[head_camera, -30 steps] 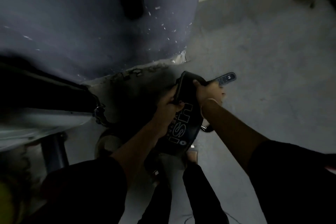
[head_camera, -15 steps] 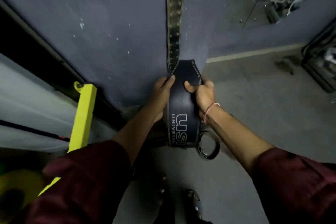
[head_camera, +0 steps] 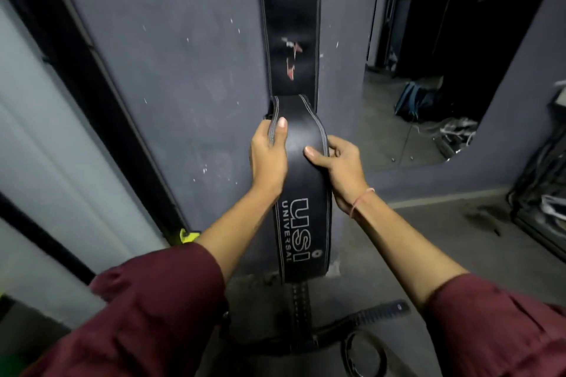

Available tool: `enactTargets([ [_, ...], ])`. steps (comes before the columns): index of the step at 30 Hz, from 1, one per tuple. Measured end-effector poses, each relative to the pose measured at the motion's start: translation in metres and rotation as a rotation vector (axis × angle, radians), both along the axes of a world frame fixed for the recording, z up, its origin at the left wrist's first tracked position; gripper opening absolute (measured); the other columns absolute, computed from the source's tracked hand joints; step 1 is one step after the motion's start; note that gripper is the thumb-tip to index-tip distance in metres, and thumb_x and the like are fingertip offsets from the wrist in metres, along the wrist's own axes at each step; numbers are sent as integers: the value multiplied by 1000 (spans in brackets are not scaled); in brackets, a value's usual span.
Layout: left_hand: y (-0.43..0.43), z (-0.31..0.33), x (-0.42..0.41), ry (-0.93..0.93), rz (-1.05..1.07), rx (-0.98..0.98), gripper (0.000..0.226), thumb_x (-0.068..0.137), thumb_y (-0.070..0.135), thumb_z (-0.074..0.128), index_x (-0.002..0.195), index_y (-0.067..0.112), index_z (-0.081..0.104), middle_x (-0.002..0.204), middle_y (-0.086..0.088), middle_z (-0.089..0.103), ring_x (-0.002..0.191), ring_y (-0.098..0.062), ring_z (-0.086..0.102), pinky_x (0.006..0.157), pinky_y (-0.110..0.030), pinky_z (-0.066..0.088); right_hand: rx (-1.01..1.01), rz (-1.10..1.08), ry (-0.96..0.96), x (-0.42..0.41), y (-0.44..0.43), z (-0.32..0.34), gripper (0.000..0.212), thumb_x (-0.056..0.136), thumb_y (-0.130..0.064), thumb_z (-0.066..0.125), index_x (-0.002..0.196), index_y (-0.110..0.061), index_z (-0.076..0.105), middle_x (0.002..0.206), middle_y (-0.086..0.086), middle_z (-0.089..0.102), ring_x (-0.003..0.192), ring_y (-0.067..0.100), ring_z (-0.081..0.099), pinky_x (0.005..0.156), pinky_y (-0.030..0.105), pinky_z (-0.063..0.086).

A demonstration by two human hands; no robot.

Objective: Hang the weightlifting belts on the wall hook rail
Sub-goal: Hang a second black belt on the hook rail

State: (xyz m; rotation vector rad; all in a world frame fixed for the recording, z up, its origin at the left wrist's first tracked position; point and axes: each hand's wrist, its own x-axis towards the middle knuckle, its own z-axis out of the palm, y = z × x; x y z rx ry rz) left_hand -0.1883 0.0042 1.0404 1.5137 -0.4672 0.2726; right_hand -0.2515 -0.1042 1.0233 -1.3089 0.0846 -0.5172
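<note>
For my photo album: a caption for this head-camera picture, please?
Left hand and right hand hold a black leather USI Universal weightlifting belt below another black belt on the grey wall.

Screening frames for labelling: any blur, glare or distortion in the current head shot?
Head view: dim light; black leather belt printed USI and left hand, right hand gripping it are sharp, faint sheen between the thumbs; hanging black belt above shows smeared red print; grey wall edges bow, wide-angle.
</note>
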Motion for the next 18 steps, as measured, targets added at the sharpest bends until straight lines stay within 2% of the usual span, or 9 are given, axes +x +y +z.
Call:
enactTargets([
  [3,11,42,1,-93,2,-9,37,103,28,51,70,20,35,67,6,31,62,-8,28,60,-32,28,-15,32,-54,-14,10,9,32,80,10,71,112,9,65,100,20,74,83,24,71,75,34,59],
  [7,31,88,9,-159,26,-21,33,104,29,49,76,14,39,69,2,31,61,-5,28,58,-27,28,-109,75,-12,-22,31,11,31,80,5,74,110,3,67,103,18,75,89,24,73,81,37,56],
  [9,40,104,9,-201,21,-1,33,105,30,47,76,16,37,68,5,31,60,-3,28,57,-25,28,-143,44,-66,-11,38,45,27,84,2,72,110,3,67,103,13,76,89,21,72,81,34,58],
  [12,47,118,6,-222,10,11,33,105,31,46,74,21,38,66,12,36,58,-1,33,59,-24,33,-150,-33,-214,11,45,118,12,92,-3,63,103,0,66,90,6,72,81,15,68,73,27,55],
  [14,53,126,6,-223,10,9,34,105,32,46,73,22,38,64,13,36,57,-1,34,59,-24,33,-166,-49,-262,18,51,144,10,95,-4,59,103,-1,65,87,5,70,78,14,67,71,26,53],
  [16,61,135,12,-242,28,15,38,105,32,46,70,22,34,64,12,32,55,-2,30,55,-23,29,-151,-15,-255,14,62,132,16,95,-2,59,109,1,64,94,4,72,83,12,69,75,25,54],
  [18,72,144,22,-256,51,8,40,105,31,45,68,22,31,63,10,29,53,-3,27,53,-23,27,-145,31,-190,2,77,89,28,90,2,64,118,1,63,107,7,75,94,15,71,83,29,56],
])
